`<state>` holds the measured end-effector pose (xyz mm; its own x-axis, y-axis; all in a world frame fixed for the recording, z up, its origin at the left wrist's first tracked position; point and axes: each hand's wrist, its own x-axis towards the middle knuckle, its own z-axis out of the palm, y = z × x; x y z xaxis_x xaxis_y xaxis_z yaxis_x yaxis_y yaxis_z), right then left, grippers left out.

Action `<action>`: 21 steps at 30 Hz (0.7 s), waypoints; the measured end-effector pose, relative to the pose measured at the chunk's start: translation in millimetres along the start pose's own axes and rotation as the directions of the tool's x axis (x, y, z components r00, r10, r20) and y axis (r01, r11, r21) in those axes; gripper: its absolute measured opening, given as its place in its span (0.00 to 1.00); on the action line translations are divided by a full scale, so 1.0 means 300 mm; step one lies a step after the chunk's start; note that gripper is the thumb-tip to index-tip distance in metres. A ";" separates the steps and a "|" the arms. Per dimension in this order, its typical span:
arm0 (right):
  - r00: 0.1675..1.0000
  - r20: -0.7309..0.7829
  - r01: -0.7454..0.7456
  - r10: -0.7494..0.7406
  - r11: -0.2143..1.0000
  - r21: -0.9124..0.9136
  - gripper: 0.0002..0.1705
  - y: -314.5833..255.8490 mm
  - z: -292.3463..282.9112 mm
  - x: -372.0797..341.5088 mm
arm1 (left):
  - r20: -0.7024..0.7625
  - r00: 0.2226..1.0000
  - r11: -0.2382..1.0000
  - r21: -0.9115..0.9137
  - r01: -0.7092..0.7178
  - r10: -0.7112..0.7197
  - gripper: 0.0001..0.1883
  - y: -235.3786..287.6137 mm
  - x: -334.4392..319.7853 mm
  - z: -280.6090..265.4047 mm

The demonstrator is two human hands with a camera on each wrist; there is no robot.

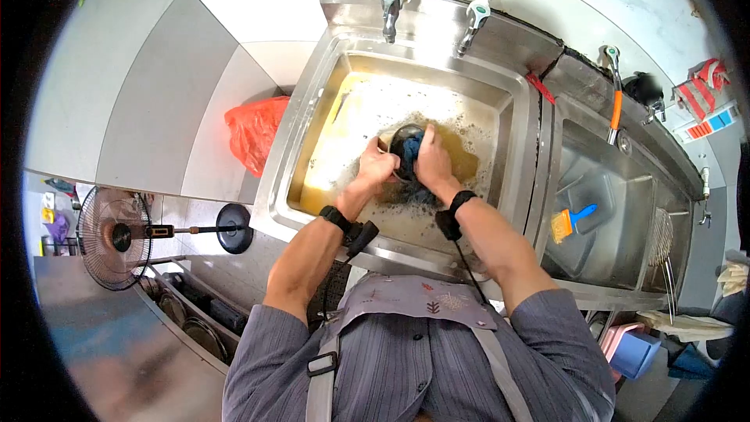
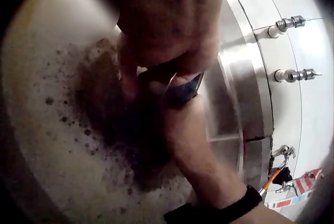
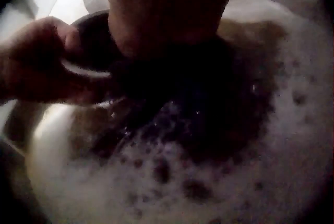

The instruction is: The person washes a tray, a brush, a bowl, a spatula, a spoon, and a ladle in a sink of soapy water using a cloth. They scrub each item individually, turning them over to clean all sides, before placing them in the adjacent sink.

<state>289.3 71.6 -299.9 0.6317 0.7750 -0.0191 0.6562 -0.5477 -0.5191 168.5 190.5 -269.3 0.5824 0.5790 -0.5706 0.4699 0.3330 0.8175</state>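
Both hands work on a round, dark-looking bowl (image 1: 396, 139), tilted low over foamy, brownish water in the left sink basin. My left hand (image 1: 376, 164) grips the bowl's near-left rim; in the right wrist view its thumb (image 3: 70, 41) lies over the edge. A dark blue cloth (image 1: 407, 150) is bunched inside the bowl. My right hand (image 1: 435, 158) holds this cloth against the bowl's right side, its fingers partly hidden. Blue material (image 2: 183, 91) also shows by the right hand in the left wrist view. Deep shadow darkens the bowl in both wrist views.
The metal sink (image 1: 293, 133) surrounds the hands, with two taps (image 1: 391, 12) behind it. In the right basin lie a blue-handled brush (image 1: 574, 220) and a wire strainer (image 1: 661, 238). A red plastic bag (image 1: 255, 133) sits left, above a fan (image 1: 117, 236).
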 end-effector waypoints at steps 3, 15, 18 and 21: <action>0.990 -0.053 0.128 -0.131 0.990 -0.051 0.49 0.034 -0.010 0.066 | 0.057 0.998 0.999 0.043 0.009 -0.011 0.48 0.036 0.020 -0.038; 0.988 0.138 -0.064 0.069 0.997 -0.040 0.69 -0.048 -0.056 -0.019 | -0.072 0.996 0.989 -0.133 -0.062 0.053 0.39 0.012 -0.024 0.022; 0.994 0.113 0.007 0.005 0.994 -0.107 0.67 -0.029 -0.053 -0.009 | -0.097 0.995 0.997 -0.065 -0.043 0.037 0.37 0.002 -0.020 0.022; 0.996 0.084 0.037 -0.026 0.989 -0.143 0.61 0.024 -0.041 0.055 | -0.030 0.998 0.998 0.007 -0.061 0.061 0.37 0.060 -0.044 0.002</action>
<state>309.5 76.7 -293.5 0.5776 0.8126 -0.0777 0.7316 -0.5576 -0.3923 169.8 188.4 -247.1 0.5901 0.6199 -0.5172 0.4383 0.2920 0.8501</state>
